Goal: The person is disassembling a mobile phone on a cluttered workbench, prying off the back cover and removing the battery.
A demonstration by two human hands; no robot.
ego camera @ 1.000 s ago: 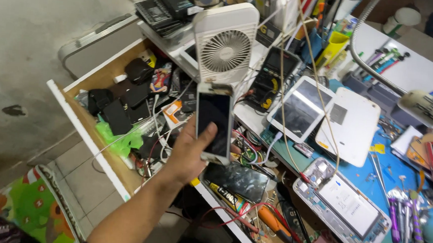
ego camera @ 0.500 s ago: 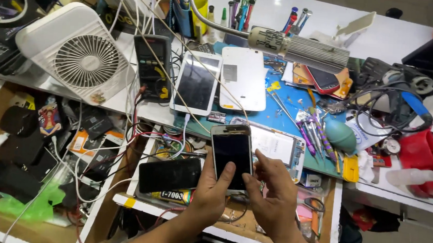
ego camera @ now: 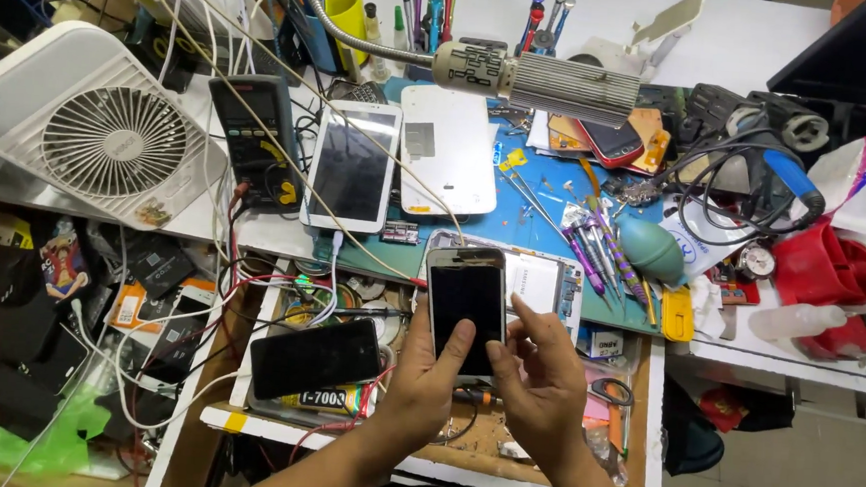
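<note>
Silver phone clamped in left hand grip; right hand fingers loose, touching edge.

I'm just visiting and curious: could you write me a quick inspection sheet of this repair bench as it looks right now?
Surface: blue mat on a white bench, crowded.
Job's things: phone with dark screen, held upright over an open drawer.
Clutter: white tablet, white back cover, black phone in the drawer, teal blower bulb, screwdrivers.
Hands: left hand grips the phone, thumb on the screen; right hand touches its right edge.
Cables: white and red wires tangled across the drawer; black cable coiled at right.
Surroundings: white fan, gooseneck lamp, multimeter.
</note>
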